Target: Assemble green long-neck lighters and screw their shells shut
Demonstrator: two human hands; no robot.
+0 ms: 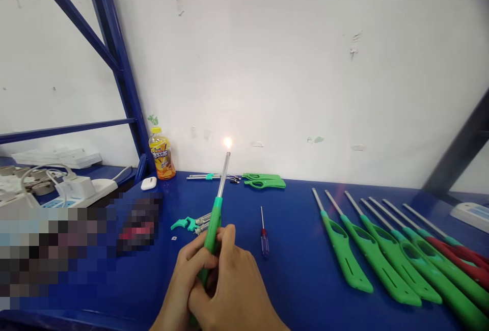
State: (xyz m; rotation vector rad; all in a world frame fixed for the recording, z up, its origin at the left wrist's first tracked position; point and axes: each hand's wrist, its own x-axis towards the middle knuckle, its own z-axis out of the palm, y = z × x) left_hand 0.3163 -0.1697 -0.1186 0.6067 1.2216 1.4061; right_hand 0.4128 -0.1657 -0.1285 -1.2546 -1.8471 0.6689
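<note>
A green gas lighter (213, 226) with a long metal barrel is held upright at a slight tilt, and a small flame (228, 142) burns at its tip. Round the lower left of its handle my left hand (191, 270) is closed. My right hand (229, 280) grips the same handle from the right, its fingers partly hidden behind it. Just beyond the hands lie teal triggers (186, 224) and small metal parts (203, 221). A screwdriver (264, 239) with a clear purplish handle lies right of my hands.
Several green lighters (346, 254) and a red one (458, 257) lie in a row at right. Green handle shells (265, 182) and metal barrels (200, 177) rest near the wall. A drink bottle (161, 155), white case (148, 183) and power strip (101, 187) stand left.
</note>
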